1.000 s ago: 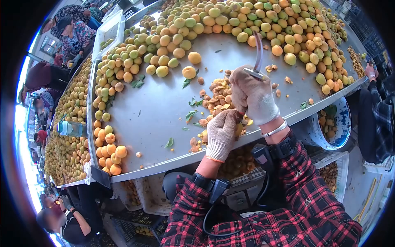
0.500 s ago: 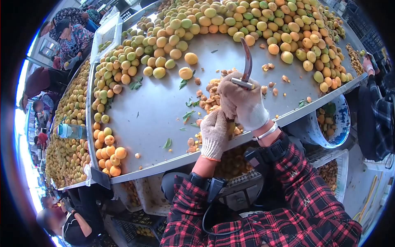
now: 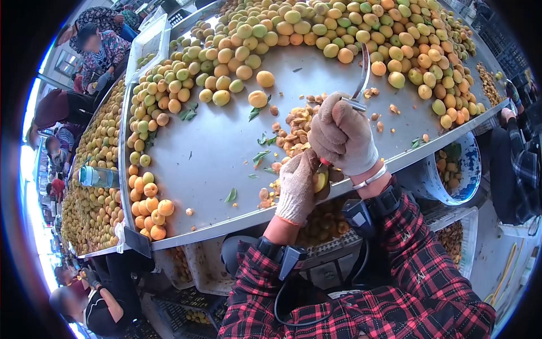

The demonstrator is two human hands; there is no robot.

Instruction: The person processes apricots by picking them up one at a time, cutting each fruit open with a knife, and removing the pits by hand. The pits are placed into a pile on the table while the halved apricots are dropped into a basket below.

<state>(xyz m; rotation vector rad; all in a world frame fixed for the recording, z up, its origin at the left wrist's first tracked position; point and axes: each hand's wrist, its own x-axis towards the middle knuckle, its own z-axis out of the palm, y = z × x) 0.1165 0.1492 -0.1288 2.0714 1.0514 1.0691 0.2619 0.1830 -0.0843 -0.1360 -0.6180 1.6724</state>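
My right hand (image 3: 345, 135), in a knitted work glove, is closed round a knife with a curved blade (image 3: 366, 70). The blade rises from the top of the fist, and a bit of red shows below the fist. Close beside it, my gloved left hand (image 3: 297, 189) holds an apricot (image 3: 320, 181) at the table's near edge. Yellow flesh shows on that fruit; the fingers partly hide it. Just beyond both hands lies a heap of brown apricot pits (image 3: 293, 133) with fruit scraps.
Many apricots (image 3: 243, 51) are piled along the far and left sides of the metal table (image 3: 209, 164). A blue-and-white bucket (image 3: 473, 169) stands below the right edge. Crates (image 3: 212, 265) sit underneath. Other people (image 3: 99, 51) work at the left; a bottle (image 3: 99, 177) stands there.
The right hand has turned and shifted slightly right, tilting the knife blade to the right. The apricot in the left hand now shows more of its yellow flesh.
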